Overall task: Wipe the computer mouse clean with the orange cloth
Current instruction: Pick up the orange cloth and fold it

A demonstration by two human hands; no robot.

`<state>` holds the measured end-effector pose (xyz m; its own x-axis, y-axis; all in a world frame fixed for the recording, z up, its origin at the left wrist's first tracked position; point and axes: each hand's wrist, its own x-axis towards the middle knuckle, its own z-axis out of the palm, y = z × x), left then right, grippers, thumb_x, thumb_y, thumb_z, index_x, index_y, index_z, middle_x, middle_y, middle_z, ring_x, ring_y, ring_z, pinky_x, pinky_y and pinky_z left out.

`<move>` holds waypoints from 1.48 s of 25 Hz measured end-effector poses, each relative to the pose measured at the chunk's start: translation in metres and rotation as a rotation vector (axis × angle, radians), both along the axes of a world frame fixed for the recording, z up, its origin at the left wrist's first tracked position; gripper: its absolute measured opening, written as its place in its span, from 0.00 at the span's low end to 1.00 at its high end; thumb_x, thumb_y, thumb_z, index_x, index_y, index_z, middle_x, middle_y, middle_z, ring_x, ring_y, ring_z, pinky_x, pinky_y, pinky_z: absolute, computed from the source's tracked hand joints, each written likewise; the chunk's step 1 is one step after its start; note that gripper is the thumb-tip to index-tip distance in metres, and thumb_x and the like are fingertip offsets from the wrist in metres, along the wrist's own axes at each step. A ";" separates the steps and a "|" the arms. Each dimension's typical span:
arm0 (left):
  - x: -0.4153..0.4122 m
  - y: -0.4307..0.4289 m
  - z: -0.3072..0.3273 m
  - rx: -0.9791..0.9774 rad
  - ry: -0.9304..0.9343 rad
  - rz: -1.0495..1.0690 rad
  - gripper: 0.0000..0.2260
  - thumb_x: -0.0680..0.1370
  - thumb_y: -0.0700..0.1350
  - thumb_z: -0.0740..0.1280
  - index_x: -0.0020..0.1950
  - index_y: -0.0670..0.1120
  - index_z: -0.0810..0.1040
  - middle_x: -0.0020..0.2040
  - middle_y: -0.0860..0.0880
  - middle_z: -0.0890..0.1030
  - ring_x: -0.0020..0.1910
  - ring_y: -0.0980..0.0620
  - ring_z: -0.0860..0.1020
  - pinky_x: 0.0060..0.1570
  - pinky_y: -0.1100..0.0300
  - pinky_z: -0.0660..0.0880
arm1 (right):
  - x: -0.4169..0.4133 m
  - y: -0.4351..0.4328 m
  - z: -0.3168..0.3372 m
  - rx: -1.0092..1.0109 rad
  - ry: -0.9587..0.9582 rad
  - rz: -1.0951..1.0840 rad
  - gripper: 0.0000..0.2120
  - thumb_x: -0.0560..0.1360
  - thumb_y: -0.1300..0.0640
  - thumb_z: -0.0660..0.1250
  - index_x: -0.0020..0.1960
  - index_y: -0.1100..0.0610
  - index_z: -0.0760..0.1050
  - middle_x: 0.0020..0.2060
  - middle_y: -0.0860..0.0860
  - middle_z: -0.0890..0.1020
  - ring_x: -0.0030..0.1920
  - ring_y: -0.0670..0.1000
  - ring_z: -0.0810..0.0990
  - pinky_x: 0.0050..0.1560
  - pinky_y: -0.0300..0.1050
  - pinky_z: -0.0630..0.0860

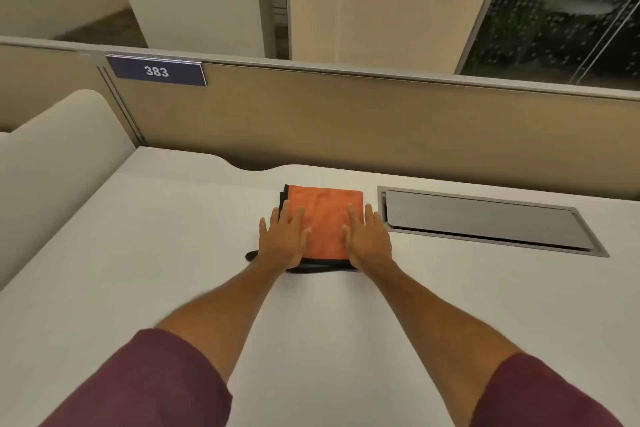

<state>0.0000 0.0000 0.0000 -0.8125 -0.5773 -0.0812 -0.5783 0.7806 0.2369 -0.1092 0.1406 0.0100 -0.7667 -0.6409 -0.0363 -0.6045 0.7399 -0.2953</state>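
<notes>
With both arms stretched to mid-frame, I see my left hand (pixel 284 239) and right hand (pixel 367 238) spread flat, pressing the folded orange cloth (pixel 325 218); a dark shape beneath it stays unclear.

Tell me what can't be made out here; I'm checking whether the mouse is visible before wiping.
- Head view: no mouse shows; only a dark shape pokes out beside the left hand, too covered to identify.
- Orange cloth: side edges hidden under left hand and right hand.
- Desk: cut off by frame edges.
</notes>
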 end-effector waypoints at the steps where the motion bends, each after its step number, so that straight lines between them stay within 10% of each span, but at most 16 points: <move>1: -0.001 -0.003 -0.002 0.017 0.002 0.012 0.23 0.84 0.57 0.51 0.77 0.51 0.56 0.80 0.44 0.53 0.76 0.40 0.56 0.73 0.39 0.54 | -0.002 -0.004 -0.002 0.010 -0.024 -0.029 0.24 0.83 0.48 0.51 0.78 0.49 0.51 0.76 0.61 0.56 0.75 0.62 0.56 0.73 0.59 0.58; 7: -0.009 -0.007 -0.016 0.116 0.037 0.036 0.21 0.84 0.54 0.53 0.77 0.52 0.59 0.76 0.42 0.59 0.71 0.41 0.64 0.70 0.45 0.66 | -0.013 -0.020 -0.016 0.140 -0.093 -0.099 0.24 0.81 0.44 0.58 0.74 0.48 0.56 0.67 0.60 0.67 0.68 0.62 0.64 0.67 0.55 0.67; 11: -0.022 -0.009 -0.001 0.442 0.393 0.377 0.18 0.80 0.42 0.64 0.70 0.45 0.69 0.68 0.41 0.69 0.63 0.40 0.72 0.65 0.46 0.72 | -0.023 -0.026 -0.016 -0.067 -0.270 -0.217 0.19 0.82 0.49 0.55 0.71 0.52 0.62 0.65 0.60 0.68 0.63 0.61 0.69 0.63 0.56 0.71; 17: -0.021 -0.022 0.024 0.968 0.395 0.861 0.32 0.70 0.42 0.76 0.69 0.38 0.65 0.63 0.40 0.74 0.59 0.41 0.75 0.57 0.48 0.76 | -0.032 -0.028 0.003 -0.280 -0.610 -0.568 0.33 0.73 0.63 0.73 0.72 0.64 0.59 0.64 0.62 0.73 0.60 0.61 0.76 0.58 0.53 0.75; 24: 0.013 -0.016 0.047 1.220 0.598 0.715 0.27 0.72 0.39 0.76 0.67 0.39 0.70 0.64 0.39 0.76 0.52 0.44 0.77 0.55 0.47 0.75 | -0.036 0.002 0.028 -0.507 -0.939 -0.475 0.21 0.71 0.65 0.73 0.62 0.65 0.73 0.59 0.59 0.78 0.59 0.59 0.77 0.61 0.53 0.74; 37: 0.074 0.054 0.094 0.931 0.926 0.690 0.25 0.66 0.41 0.81 0.59 0.46 0.75 0.58 0.38 0.80 0.57 0.39 0.79 0.59 0.47 0.76 | 0.003 0.095 0.095 -0.921 -0.679 0.089 0.11 0.72 0.65 0.73 0.51 0.52 0.81 0.48 0.48 0.84 0.48 0.48 0.83 0.47 0.37 0.78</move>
